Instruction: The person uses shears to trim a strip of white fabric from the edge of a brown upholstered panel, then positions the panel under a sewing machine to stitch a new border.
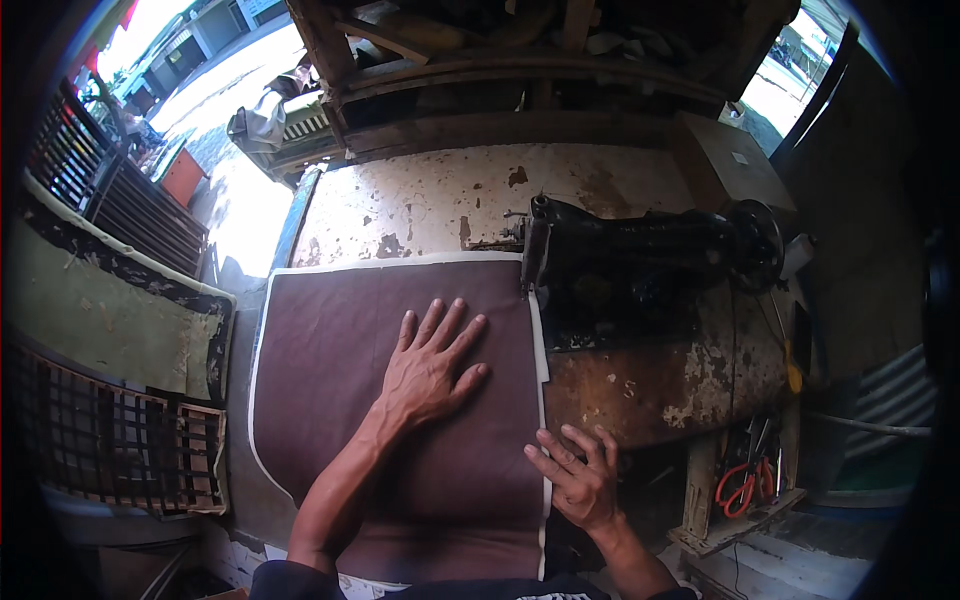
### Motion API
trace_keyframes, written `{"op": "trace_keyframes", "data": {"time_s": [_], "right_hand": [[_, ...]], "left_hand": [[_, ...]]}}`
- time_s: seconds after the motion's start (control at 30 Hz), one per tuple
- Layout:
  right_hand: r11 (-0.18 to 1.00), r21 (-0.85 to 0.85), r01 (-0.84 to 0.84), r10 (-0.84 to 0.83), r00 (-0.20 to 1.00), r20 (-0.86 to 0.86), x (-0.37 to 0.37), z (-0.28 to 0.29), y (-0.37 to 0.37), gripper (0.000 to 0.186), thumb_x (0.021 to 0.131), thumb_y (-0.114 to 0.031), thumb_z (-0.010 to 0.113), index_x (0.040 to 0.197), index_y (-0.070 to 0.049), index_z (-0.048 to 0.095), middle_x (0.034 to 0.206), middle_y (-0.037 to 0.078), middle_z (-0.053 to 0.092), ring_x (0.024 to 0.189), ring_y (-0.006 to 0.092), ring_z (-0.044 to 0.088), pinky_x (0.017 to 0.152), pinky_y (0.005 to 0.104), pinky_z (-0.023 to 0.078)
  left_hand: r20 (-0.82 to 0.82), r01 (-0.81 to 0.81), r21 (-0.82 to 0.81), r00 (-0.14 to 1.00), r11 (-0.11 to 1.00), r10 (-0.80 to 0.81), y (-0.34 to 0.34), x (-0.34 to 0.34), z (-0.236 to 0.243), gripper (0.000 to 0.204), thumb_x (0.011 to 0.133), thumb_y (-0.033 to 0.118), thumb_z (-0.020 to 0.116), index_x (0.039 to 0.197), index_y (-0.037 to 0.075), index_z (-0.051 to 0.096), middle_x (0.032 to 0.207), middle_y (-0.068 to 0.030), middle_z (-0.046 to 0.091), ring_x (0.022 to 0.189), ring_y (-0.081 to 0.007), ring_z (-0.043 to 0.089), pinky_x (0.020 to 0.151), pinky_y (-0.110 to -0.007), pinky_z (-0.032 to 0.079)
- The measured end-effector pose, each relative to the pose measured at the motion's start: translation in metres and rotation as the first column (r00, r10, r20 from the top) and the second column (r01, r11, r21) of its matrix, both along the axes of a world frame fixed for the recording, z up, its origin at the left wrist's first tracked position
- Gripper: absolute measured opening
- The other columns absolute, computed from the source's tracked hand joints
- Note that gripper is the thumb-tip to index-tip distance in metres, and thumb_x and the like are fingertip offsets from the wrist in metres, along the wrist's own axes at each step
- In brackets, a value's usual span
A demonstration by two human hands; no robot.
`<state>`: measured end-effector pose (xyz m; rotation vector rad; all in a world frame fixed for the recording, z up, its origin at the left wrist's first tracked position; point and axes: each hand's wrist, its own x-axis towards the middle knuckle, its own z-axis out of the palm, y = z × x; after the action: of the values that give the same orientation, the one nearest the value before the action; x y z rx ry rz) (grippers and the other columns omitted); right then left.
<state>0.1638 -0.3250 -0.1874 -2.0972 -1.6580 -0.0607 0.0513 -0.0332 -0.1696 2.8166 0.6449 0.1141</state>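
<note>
A large maroon sheet, leather-like with a white edge (330, 400), lies over the worn table and hangs toward me. My left hand (428, 375) rests flat on its middle, fingers spread. Near the sheet's right edge, my right hand (582, 475) has its fingers apart; the fingertips are at the white border, and whether they press on it I cannot tell. A black sewing machine (640, 245) stands to the right. Its needle end (530, 285) is over the sheet's upper right edge.
Red-handled scissors (740, 488) hang at a wooden rack on the lower right. A box (725, 160) stands behind the machine. Dark wooden shelving (530, 95) rises beyond the table. At the left are a padded green panel (110, 310) and a webbed frame (120, 435).
</note>
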Motion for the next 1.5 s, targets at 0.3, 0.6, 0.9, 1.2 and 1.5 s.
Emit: {"op": "trace_keyframes", "data": {"time_s": [0.3,0.6,0.9,1.2,1.5], "right_hand": [[1.000,0.016,0.019,-0.018,0.998,-0.062,0.014,0.008,0.020,0.056,0.081,-0.001,0.068,0.130,-0.027,0.077,0.140,-0.006,0.071,0.117,0.0209,0.059,0.113,0.0492,0.036],[0.986,-0.114,-0.124,0.118,0.991,-0.058,0.036,0.017,0.029,0.071,0.081,-0.007,0.071,0.148,-0.031,0.063,0.159,-0.005,0.055,0.131,0.0232,0.055,0.118,0.0513,0.033],[0.964,-0.182,-0.196,0.192,0.981,-0.041,0.034,0.016,0.022,0.070,0.085,-0.020,0.075,0.150,-0.039,0.059,0.164,-0.007,0.049,0.146,0.0240,0.047,0.121,0.0574,0.032],[0.954,-0.223,-0.199,0.207,0.978,0.014,0.035,0.013,0.021,0.080,0.081,-0.016,0.078,0.154,-0.038,0.054,0.166,-0.006,0.046,0.149,0.0229,0.044,0.121,0.0577,0.031],[0.961,-0.196,-0.194,0.199,0.980,0.007,0.036,0.012,0.022,0.085,0.078,-0.015,0.079,0.155,-0.039,0.053,0.167,-0.006,0.045,0.148,0.0224,0.046,0.120,0.0575,0.032]], "left_hand": [[0.025,0.004,0.024,1.000,1.000,-0.005,0.019,0.016,-0.006,0.069,0.104,0.054,0.054,0.163,0.022,0.042,0.171,-0.0146,0.033,0.161,-0.0388,0.024,0.130,-0.059,0.013],[0.031,-0.005,0.041,1.000,0.999,0.004,0.045,0.031,-0.013,0.068,0.104,0.053,0.053,0.163,0.022,0.042,0.171,-0.0147,0.033,0.161,-0.0388,0.024,0.130,-0.060,0.014],[-0.004,-0.008,0.016,1.000,1.000,0.008,0.068,0.050,-0.009,0.067,0.106,0.055,0.048,0.166,0.026,0.038,0.175,-0.0111,0.027,0.163,-0.0358,0.018,0.132,-0.056,0.010],[-0.001,-0.033,0.020,0.999,0.999,0.033,0.088,0.067,-0.014,0.067,0.106,0.057,0.046,0.165,0.026,0.038,0.175,-0.0098,0.026,0.163,-0.0342,0.017,0.132,-0.055,0.010],[-0.011,-0.051,0.022,0.999,0.998,0.051,0.107,0.083,-0.013,0.067,0.107,0.058,0.045,0.165,0.027,0.038,0.175,-0.0090,0.026,0.163,-0.0327,0.016,0.132,-0.055,0.010]]}}
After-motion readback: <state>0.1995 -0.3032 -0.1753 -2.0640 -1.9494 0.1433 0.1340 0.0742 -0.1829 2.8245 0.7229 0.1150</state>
